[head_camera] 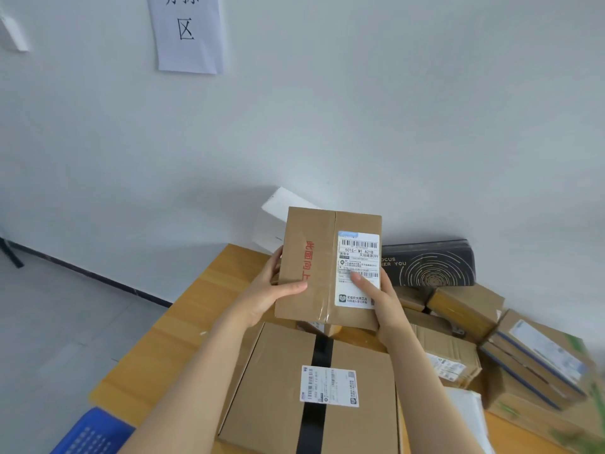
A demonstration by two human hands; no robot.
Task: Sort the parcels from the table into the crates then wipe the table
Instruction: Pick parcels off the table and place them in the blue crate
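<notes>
I hold a small cardboard parcel (327, 267) lifted above the wooden tabletop (196, 309), near the centre of the view. My left hand (275, 290) has its grip clasped on the parcel's 9 o'clock edge; my right hand (376, 299) clasps the 4 o'clock corner, thumb lying on its white shipping label (358, 257). At 6 o'clock lies a larger box (278, 388) with black tape. More parcels (523, 355) are heaped at 3 o'clock. A blue crate (95, 434) shows at 8 o'clock.
</notes>
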